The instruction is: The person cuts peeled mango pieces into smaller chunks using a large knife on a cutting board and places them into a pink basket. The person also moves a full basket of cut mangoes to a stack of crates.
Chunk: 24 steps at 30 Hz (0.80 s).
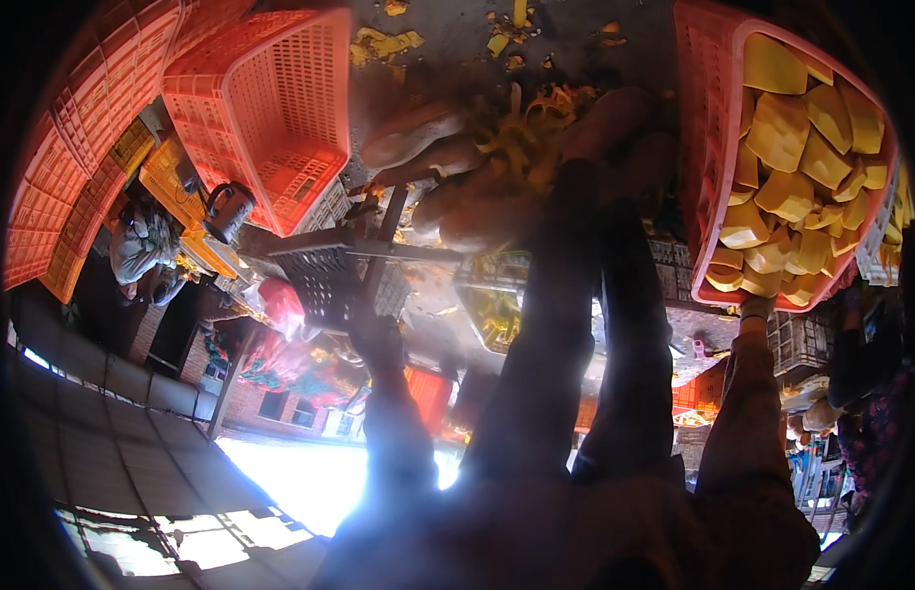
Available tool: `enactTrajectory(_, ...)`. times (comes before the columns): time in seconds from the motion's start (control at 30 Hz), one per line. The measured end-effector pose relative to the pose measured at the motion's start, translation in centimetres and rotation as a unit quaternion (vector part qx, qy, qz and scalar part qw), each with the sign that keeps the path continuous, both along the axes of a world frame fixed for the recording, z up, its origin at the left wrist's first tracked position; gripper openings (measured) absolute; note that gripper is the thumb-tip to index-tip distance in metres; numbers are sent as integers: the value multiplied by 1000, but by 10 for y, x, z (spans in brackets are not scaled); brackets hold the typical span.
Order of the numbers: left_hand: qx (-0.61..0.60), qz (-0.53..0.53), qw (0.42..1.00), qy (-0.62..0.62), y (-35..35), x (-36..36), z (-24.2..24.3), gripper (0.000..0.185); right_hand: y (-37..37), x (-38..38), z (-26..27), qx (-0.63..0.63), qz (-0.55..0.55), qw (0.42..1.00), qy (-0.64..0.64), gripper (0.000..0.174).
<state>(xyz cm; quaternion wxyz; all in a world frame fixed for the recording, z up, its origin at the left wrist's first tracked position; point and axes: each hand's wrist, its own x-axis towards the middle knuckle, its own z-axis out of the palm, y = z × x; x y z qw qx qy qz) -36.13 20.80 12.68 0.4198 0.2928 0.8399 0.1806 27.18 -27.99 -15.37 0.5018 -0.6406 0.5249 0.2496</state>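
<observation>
My left hand (376, 333), dark and blurred, grips the edge of a black perforated plastic stool seat (317, 284) on a frame with crossing legs. On the other side my right hand (756, 307) holds the near rim of a red plastic crate (712, 162); its fingers are partly hidden. Peeled yellow pumpkin pieces (785, 188) fill that crate. Between the arms stretch my dark-trousered legs (553, 332). Whole long pumpkins (417, 136) lie on the floor by my feet, beside a heap of peel strips (535, 140).
An empty red crate (280, 110) stands at upper left, near a dark mug (228, 212) and stacked crates (96, 110). Peel scraps (383, 44) litter the concrete floor. One person (144, 247) sits at far left; another person (874, 420) is at far right.
</observation>
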Motion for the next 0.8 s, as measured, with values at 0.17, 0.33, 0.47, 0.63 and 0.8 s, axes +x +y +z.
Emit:
enactTrajectory(0.17,-49,109,984,-134,-34,-46,-46,33,-1,1,-1,-17,15,999,-31,55)
enactTrajectory(0.33,-134,81,987,-34,-44,-74,-31,40,-1,-3,1,18,-2,999,-27,56)
enactTrajectory(0.47,-213,264,894,-293,-34,-64,6,67,14,-14,5,54,-94,992,-58,49)
enactTrajectory(0.63,-262,29,960,93,0,59,13,56,52,-22,14,-120,-193,961,-156,42)
enactTrajectory(0.8,-97,-444,889,-59,92,330,-79,34,67,-23,13,-234,-182,943,-149,45)
